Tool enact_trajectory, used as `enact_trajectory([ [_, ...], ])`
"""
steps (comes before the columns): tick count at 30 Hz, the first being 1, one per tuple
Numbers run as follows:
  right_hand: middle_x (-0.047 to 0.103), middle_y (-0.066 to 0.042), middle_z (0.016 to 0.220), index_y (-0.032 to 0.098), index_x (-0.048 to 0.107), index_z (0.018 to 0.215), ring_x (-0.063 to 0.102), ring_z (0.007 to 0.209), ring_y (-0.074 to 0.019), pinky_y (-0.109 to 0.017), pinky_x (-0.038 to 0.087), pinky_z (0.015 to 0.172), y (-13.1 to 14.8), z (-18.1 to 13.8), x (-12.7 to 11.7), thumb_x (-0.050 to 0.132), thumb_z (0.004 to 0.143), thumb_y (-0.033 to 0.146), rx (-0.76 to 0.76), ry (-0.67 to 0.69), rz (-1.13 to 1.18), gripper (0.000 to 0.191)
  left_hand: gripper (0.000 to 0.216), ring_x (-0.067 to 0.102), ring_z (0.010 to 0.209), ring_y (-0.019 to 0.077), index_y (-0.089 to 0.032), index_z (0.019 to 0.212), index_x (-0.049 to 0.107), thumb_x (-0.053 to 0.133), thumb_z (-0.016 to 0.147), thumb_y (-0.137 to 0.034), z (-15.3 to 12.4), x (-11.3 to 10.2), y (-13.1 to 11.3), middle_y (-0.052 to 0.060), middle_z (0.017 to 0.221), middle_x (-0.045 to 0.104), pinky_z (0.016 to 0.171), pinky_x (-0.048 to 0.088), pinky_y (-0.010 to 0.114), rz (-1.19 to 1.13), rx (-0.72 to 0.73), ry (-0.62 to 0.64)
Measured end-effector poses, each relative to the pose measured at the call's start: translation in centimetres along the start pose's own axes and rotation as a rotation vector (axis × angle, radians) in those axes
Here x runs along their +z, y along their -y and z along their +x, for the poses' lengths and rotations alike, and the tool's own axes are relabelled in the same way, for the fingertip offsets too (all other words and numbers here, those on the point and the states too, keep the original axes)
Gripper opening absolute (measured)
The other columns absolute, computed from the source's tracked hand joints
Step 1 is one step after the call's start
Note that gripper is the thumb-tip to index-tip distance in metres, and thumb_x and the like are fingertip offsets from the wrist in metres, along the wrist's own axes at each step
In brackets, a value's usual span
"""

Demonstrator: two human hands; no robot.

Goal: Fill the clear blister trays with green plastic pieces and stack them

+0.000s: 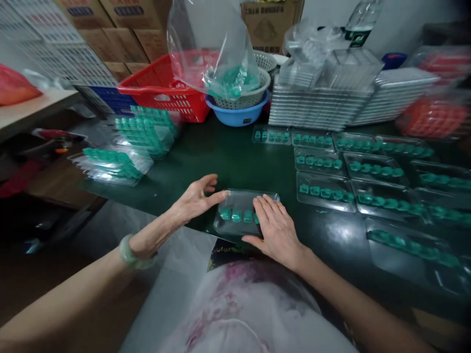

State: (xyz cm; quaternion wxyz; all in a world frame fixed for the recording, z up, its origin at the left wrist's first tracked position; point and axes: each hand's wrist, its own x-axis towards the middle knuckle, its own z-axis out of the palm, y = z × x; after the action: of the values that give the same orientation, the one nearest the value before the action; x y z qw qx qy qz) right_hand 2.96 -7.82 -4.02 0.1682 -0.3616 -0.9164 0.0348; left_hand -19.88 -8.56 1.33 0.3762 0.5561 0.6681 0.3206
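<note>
The step in hand looks like steadying a tray (245, 198), which lies partly under the flat, outstretched fingers of the right hand (276, 225), green pieces (236, 215) just left of them. The left hand (200, 198) grips nothing, fingers loosely curled, thumb at the corner. Moving it calls for pinching the rim.

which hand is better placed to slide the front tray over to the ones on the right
Probably the right hand: it lies over the right end of the front tray, nearer the rows of trays. The left hand is only at that tray's far left corner.
</note>
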Motion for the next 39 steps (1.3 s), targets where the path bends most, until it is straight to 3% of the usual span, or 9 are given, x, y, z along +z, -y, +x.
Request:
enact_trajectory([
  [5,0.042,-0.017,0.132,0.008,0.025,0.138,0.028,0.127,-0.031,-0.046,0.024,0.103,0.1,-0.2,0.2,0.05,0.077,0.055,-0.011,-0.034,-0.007,0.081,0.069,0.06,0.071,0.0183,-0.008,0.119,0.047,0.069,0.062,-0.041,-0.2,1.5,0.0,0.018,0.113,0.055,0.049,0.046,0.027,-0.181,-0.26,0.001],
  [8,0.041,-0.016,0.133,0.011,0.028,0.137,0.028,0.127,-0.0313,-0.047,0.026,0.102,0.1,-0.4,0.2,0.049,0.077,0.054,0.001,-0.06,-0.018,0.077,0.061,0.053,0.051,0.0123,-0.003,0.107,0.054,0.071,0.06,-0.038,0.4,2.2,-0.4,0.011,0.08,0.064,0.039,0.036,0.022,-0.223,-0.328,-0.042],
  [13,0.039,-0.015,0.135,0.013,0.032,0.135,0.027,0.128,-0.0302,-0.047,0.027,0.101,0.0,-0.7,0.3,0.05,0.077,0.054,0.003,-0.084,-0.007,0.073,0.034,0.055,0.05,0.0138,-0.008,0.077,0.065,0.071,0.06,-0.037,0.7,2.8,-0.5,0.007,0.062,0.063,0.043,0.04,0.023,-0.394,-0.289,0.161],
  [20,0.039,-0.015,0.135,0.015,0.029,0.136,0.03,0.126,-0.03,-0.048,0.031,0.099,0.5,-0.7,-0.9,0.056,0.073,0.052,0.017,-0.048,0.075,0.077,0.022,0.058,0.056,0.0154,-0.011,0.071,0.061,0.071,0.062,-0.028,-0.1,3.4,-0.6,0.006,0.069,0.063,0.042,0.046,0.025,-0.669,-0.372,0.109],
  [24,0.033,-0.015,0.138,0.016,0.026,0.136,0.025,0.129,-0.0324,-0.052,0.027,0.1,0.9,-0.2,-2.6,0.059,0.07,0.053,-0.046,-0.214,0.169,0.083,0.017,0.058,0.055,0.0145,-0.01,0.073,0.06,0.069,0.065,-0.023,-0.3,2.1,-0.4,0.007,0.073,0.063,0.043,0.049,0.028,-0.758,-0.373,0.11],
  [28,0.04,-0.017,0.132,0.015,0.027,0.135,0.043,0.117,-0.0292,-0.047,0.04,0.091,0.6,1.2,-3.8,0.052,0.079,0.042,0.286,-0.426,0.455,0.067,0.015,0.058,0.057,0.0138,-0.01,0.072,0.059,0.067,0.067,-0.021,-0.7,-0.9,-0.1,0.008,0.076,0.064,0.047,0.051,0.029,-0.834,-0.321,0.042],
  [31,0.06,-0.017,0.103,0.011,0.037,0.126,0.062,0.082,-0.023,-0.035,0.051,0.061,0.7,3.7,-4.3,0.046,0.081,0.047,0.534,-0.118,0.926,0.058,0.016,0.058,0.057,0.015,-0.011,0.071,0.058,0.068,0.065,-0.021,-1.2,-3.7,0.3,0.007,0.074,0.063,0.046,0.051,0.03,-0.855,-0.289,-0.024],
  [34,0.062,-0.009,0.08,0.013,0.055,0.099,0.06,0.062,-0.0161,-0.025,0.045,0.046,2.1,7.0,-4.9,0.043,0.082,0.051,0.494,0.235,1.254,0.043,0.016,0.057,0.055,0.0155,-0.011,0.07,0.058,0.068,0.064,-0.022,-1.6,-7.1,0.6,0.005,0.068,0.061,0.043,0.049,0.03,-0.842,-0.295,-0.081],
  [39,0.06,-0.006,0.073,0.013,0.056,0.078,0.059,0.058,-0.0132,-0.021,0.044,0.041,6.4,13.9,-5.0,0.051,0.079,0.048,0.366,0.365,1.451,0.035,0.015,0.054,0.051,0.0142,-0.011,0.069,0.058,0.068,0.061,-0.018,-1.8,-13.9,1.0,0.002,0.058,0.058,0.041,0.047,0.028,-0.768,-0.316,-0.212],
])
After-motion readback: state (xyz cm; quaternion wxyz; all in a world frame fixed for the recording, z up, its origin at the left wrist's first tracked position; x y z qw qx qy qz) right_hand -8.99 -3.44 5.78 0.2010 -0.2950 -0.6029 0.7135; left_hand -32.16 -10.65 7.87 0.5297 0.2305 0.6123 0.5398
